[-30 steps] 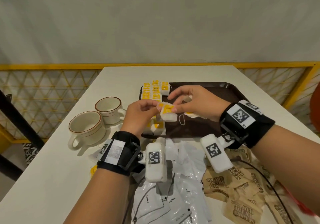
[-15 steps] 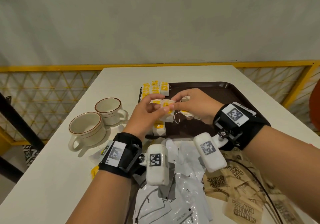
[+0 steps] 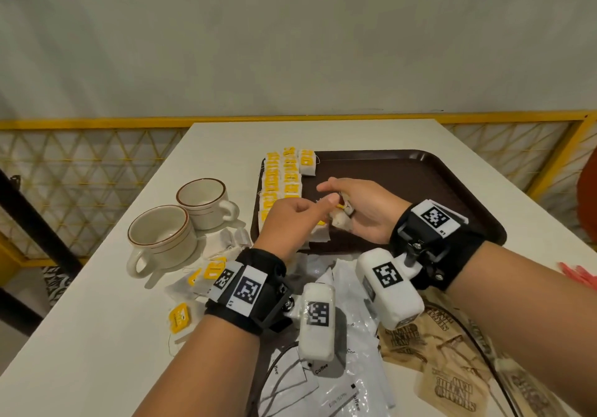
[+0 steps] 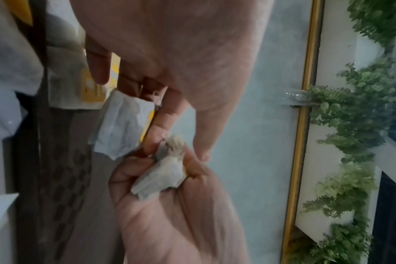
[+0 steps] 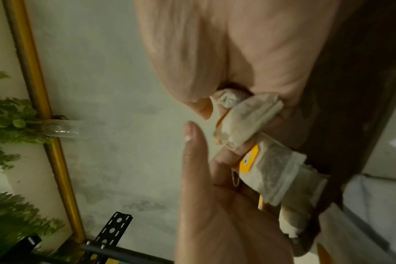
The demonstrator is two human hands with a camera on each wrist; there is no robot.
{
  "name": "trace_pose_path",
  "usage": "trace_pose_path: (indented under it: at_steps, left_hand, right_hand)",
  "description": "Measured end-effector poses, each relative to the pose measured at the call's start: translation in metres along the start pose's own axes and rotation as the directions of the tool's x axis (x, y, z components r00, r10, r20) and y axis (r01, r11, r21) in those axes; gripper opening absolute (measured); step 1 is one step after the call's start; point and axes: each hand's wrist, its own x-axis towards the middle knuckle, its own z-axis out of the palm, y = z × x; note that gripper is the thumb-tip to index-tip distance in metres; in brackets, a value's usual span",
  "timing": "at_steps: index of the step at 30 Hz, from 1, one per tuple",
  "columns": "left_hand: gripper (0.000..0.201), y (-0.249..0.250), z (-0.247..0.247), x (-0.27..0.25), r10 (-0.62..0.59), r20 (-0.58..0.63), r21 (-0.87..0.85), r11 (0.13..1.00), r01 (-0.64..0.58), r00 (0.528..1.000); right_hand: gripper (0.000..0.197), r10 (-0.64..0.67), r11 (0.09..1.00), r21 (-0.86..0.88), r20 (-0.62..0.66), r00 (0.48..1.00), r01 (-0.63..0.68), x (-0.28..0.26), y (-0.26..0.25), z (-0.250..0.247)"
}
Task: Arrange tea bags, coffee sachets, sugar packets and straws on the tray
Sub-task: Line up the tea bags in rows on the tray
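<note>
From the head camera, the brown tray [image 3: 420, 171] carries tea bags [image 3: 284, 174] laid in rows along its nine o'clock side, so that part of the job looks well begun, while most of the tray floor toward three o'clock is bare. Off the tray, a few loose tea bags [image 3: 206, 274] lie on the table at seven o'clock of it, white coffee sachets [image 3: 336, 384] sit at six o'clock, and brown sugar packets [image 3: 452, 381] at five o'clock; I judge these are left to place, and I cannot pick out straws with certainty. The left hand [image 3: 290, 219] and right hand [image 3: 361, 210] meet above the tray's near left part. In the left wrist view, the left hand's thumb and forefinger pinch the crumpled top of a tea bag [image 4: 163, 173], touching the other hand's fingertips [image 4: 156, 135], which carry a second bag [image 4: 122, 125]. In the right wrist view, the right hand's curled fingers grasp two tea bags [image 5: 274, 169] against the palm, thumb [image 5: 192, 142] standing straight and free, while the opposite hand's fingertips nip the upper bag [image 5: 244, 117].
</note>
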Motion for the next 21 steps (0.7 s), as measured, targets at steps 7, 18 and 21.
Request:
trace_pose_path:
  at_steps: [7,18,21]
  left_hand:
    - [0.023,-0.004,-0.007,0.004,-0.005,-0.029,0.035,0.999,0.006,1.0]
    - [0.018,-0.003,-0.018,0.007,-0.055,-0.089,-0.156,0.987,0.041,0.994]
    - [0.017,-0.003,-0.019,0.007,-0.069,-0.105,-0.161,0.986,0.051,0.992]
  right_hand:
    - [0.032,0.041,0.987,0.151,0.112,0.993,-0.058,-0.003,-0.005,-0.006]
    - [0.038,0.046,0.996,0.073,0.099,0.994,-0.053,-0.008,-0.012,-0.033]
    - [0.046,0.019,0.999,-0.028,0.076,0.997,-0.017,-0.008,-0.014,-0.032]
